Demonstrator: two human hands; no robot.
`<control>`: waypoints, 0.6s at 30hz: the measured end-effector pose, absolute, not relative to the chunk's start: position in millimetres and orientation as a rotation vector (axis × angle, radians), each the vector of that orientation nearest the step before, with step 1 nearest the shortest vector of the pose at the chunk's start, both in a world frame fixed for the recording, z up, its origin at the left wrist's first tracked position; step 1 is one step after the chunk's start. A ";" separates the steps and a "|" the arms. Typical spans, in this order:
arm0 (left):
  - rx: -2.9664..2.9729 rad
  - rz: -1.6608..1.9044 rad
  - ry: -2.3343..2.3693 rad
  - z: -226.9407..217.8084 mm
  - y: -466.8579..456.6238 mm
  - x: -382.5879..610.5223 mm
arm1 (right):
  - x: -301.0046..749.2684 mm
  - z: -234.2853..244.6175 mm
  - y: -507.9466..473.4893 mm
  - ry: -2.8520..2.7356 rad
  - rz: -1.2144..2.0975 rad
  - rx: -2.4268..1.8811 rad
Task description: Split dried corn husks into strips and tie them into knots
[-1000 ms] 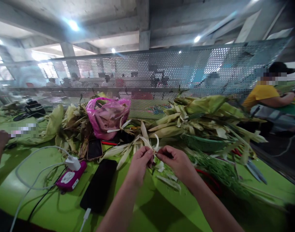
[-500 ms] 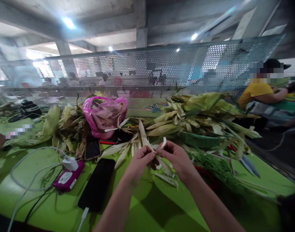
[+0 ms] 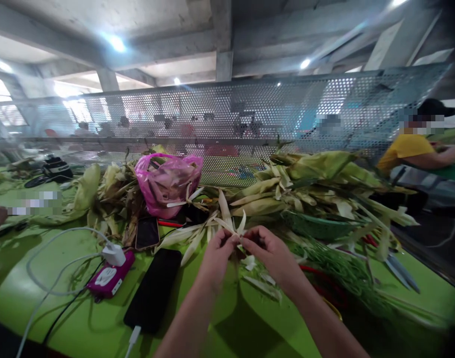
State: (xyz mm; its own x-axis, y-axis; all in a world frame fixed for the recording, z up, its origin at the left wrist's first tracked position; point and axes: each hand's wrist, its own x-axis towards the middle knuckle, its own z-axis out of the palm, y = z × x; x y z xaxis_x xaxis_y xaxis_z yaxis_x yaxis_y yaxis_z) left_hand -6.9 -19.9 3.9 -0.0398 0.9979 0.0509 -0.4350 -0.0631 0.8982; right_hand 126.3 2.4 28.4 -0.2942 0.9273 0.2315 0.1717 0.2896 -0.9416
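Observation:
Both hands meet over the green table [image 3: 227, 328], pinching strips of pale corn husk [image 3: 232, 229] between thumbs and fingertips. My left hand [image 3: 220, 247] is closed on the base of the strips, and my right hand [image 3: 261, 243] grips them from the other side. Several strip ends fan upward and outward above the fingers. Exactly how the strips cross is hidden by the fingertips. Below the hands lie small husk scraps [image 3: 262, 288]. Behind them, more husk leaves [image 3: 188, 241] spread over the table.
A pink plastic bag [image 3: 167, 186] stands behind, beside a large husk heap [image 3: 309, 174] and a green basket [image 3: 320, 226]. To the left lie a charging black phone [image 3: 152, 293], another phone [image 3: 147, 233] and a purple power strip [image 3: 111, 278]. Scissors [image 3: 402, 271] rest right of green stems [image 3: 335, 268].
My hands have drawn closer together around the husk strips, whose ends now fan upward. The long strip end that hung below my right hand no longer shows there. The view has shifted slightly.

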 end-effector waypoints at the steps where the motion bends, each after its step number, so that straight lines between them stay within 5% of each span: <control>1: 0.863 1.459 0.843 4.0 -20.2 -7.8 | 126.4 27.5 3.2 -1.714 1.088 -1.010; 18: 0.843 1.315 0.752 3.6 -22.6 -13.7 | 132.2 28.1 6.2 -1.406 1.368 -0.902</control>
State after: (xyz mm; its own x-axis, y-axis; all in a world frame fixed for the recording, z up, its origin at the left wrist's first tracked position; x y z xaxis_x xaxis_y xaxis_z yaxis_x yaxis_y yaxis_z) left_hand -13.7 -22.6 3.6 0.1128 0.9936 0.0000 -0.5031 0.0571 0.8623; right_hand 132.2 6.2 28.1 -0.2842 0.9499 0.1300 -0.1039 0.1043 -0.9891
